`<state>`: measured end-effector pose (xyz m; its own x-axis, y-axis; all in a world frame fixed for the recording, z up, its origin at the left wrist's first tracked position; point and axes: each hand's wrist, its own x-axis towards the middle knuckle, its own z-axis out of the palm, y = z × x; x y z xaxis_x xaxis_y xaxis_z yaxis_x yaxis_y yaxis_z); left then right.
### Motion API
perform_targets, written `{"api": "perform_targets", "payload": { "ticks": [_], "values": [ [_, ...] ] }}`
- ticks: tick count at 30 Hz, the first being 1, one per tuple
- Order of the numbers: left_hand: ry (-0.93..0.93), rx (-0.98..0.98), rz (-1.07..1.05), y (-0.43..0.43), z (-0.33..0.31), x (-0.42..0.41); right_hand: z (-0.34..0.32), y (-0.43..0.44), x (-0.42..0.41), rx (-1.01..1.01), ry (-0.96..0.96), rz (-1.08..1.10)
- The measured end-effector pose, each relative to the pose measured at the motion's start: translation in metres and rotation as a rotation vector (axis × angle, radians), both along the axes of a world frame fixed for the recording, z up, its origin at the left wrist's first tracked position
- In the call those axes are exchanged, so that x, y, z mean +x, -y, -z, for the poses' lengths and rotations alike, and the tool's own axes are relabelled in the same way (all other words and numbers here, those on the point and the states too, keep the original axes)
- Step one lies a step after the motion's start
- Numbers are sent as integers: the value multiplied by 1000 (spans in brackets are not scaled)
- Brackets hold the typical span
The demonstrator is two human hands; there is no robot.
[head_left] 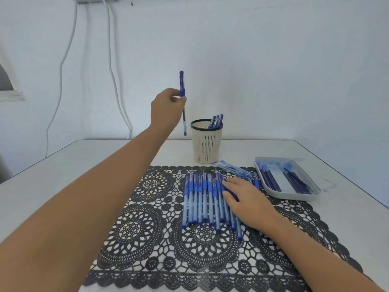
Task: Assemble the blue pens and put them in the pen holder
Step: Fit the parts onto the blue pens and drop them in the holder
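- Mat (134,228), black lace, on desk (84,165); carries row (200,203) of pens lying side by side.
- Tray (294,196) right of mat; dark refills (271,180) inside.
- Holder (206,144) behind mat; stowed pens (216,121) lean at its right rim.
- Right hand (246,199): fingers straight, resting on row.
- Left hand (166,108): fingers pinch pen (182,85) upright, above and left of holder.
- Judgement: carry pen right over the mouth, keep it vertical, lower into the free left side before letting go.
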<state>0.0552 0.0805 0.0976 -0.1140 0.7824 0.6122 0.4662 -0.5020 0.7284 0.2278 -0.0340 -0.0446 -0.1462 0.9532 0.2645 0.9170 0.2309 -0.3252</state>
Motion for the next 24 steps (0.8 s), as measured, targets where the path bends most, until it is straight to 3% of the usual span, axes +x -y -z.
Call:
{"api": "perform_targets", "payload": {
  "ticks": [4, 13, 20, 24],
  "values": [
    [2, 24, -48, -31, -14, 32, -1, -1, 1, 19, -6, -16],
    [-362, -247, -99, -58, 32, 61, -2, -2, 4, 26, -16, -30],
    [-294, -134, -32, -34, 44, 29, -2, -2, 4, -1, 1, -22],
    [-365, -171, 10, 6, 63, 1, -3, -2, 3, -7, 10, -16]
  ]
}}
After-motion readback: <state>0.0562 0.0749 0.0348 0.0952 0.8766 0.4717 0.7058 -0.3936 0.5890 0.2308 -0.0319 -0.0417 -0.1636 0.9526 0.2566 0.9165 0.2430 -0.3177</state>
